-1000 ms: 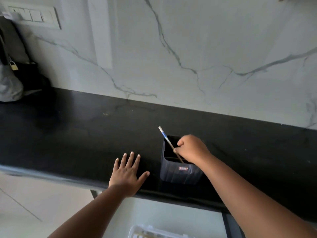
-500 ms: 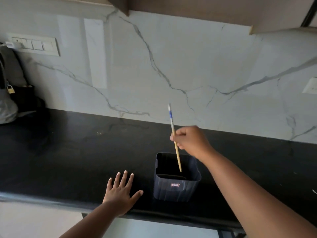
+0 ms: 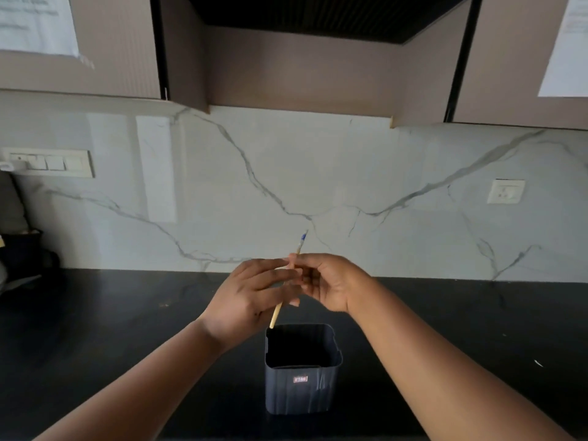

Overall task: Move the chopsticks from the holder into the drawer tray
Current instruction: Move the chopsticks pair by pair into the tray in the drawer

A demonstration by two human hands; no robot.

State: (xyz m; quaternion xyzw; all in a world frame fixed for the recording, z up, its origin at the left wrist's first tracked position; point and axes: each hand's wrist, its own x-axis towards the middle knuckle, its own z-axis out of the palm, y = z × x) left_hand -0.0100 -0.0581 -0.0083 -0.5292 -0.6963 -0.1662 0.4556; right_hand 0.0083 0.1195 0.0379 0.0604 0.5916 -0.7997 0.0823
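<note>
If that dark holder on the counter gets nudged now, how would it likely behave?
The holder looks empty and thin-walled, so probably light and likely to slide on the glossy counter. Its broad square base suggests sliding rather than tipping. The ribbed walls probably flex slightly if squeezed.

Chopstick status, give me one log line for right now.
chopstick: out of holder | both hands on it | drawer tray: not in view

2 bare forearms with no sleeves, left hand (image 3: 251, 297) and right hand (image 3: 324, 283) above the holder (image 3: 302, 386), no rings or watch visible
</note>
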